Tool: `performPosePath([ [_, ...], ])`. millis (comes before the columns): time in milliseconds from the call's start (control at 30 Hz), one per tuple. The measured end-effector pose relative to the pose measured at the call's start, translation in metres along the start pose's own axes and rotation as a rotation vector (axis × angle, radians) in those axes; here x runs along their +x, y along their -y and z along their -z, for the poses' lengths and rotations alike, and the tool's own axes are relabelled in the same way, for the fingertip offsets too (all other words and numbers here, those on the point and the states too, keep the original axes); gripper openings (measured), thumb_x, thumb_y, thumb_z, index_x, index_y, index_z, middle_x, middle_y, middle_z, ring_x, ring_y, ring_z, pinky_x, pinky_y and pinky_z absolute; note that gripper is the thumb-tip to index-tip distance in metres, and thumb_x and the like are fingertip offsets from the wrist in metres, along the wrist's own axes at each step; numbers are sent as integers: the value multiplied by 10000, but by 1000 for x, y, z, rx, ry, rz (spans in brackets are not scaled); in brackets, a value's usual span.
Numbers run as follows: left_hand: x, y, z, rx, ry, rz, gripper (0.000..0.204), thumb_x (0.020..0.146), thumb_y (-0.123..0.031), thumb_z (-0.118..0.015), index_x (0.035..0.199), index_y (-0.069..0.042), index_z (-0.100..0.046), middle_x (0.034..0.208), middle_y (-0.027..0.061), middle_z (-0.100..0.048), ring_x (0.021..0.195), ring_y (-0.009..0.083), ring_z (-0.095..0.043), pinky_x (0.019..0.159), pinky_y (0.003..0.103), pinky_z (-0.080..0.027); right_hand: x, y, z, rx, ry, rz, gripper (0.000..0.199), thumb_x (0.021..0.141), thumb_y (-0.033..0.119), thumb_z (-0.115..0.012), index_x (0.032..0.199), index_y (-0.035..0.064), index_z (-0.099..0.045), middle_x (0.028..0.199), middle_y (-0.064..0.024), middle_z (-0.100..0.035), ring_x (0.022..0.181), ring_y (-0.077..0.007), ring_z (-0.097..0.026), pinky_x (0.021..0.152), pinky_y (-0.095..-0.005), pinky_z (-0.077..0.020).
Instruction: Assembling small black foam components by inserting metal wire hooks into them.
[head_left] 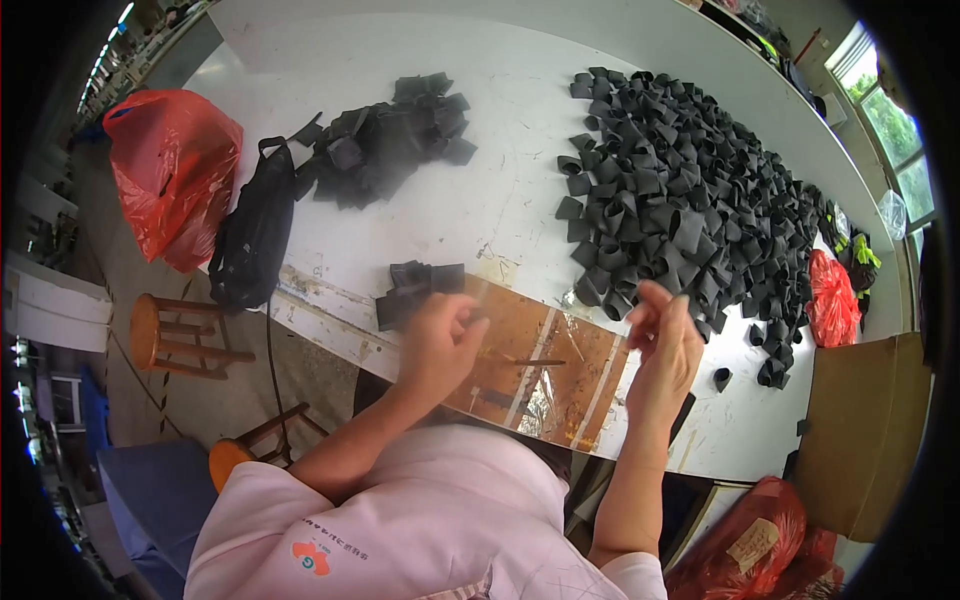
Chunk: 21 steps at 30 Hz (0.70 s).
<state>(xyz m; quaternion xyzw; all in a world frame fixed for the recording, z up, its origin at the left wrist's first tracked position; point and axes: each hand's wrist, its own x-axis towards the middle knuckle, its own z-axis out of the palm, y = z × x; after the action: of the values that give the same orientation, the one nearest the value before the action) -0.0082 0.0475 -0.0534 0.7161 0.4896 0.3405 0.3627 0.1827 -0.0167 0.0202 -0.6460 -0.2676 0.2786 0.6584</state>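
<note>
My left hand (440, 338) is over the left end of a brown taped board (510, 330), its fingers curled together. Whatever it may hold is too small or hidden to make out. Just beyond that hand lies a small stack of flat black fabric pieces (405, 290), partly covered by it. My right hand (665, 345) is raised at the board's right end, fingers loosely apart and nothing visible in them. It is nearest a large heap of black pieces folded into loops (690, 200). A thin dark strip (540, 362) lies across the board between my hands.
Farther back on the white table (520, 120) is a pile of flat black pieces (375, 150). A black bag (255, 235) and a red plastic bag (175, 175) sit at the left edge. Wooden stools (180, 335) stand left; a cardboard box (865, 430) is at right.
</note>
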Motion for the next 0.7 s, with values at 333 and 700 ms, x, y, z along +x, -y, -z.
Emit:
performPosePath([
  [333, 10, 34, -30, 606, 74, 76, 338, 729, -244, -612, 809, 57, -481, 749, 229, -532, 662, 357, -574, 576, 401, -487, -68, -57, -5, -132, 413, -269, 384, 903, 303, -463, 785, -30, -612, 580, -32, -537, 497, -75, -433, 443, -220, -354],
  [700, 34, 22, -26, 642, 218, 229, 155, 680, -110, -544, 684, 38, -592, 722, 232, -604, 679, 357, -612, 608, 411, -502, -74, -60, -11, -312, 540, -157, 386, 897, 318, -475, 816, -34, -613, 584, -31, -534, 531, -76, -467, 472, -213, -383],
])
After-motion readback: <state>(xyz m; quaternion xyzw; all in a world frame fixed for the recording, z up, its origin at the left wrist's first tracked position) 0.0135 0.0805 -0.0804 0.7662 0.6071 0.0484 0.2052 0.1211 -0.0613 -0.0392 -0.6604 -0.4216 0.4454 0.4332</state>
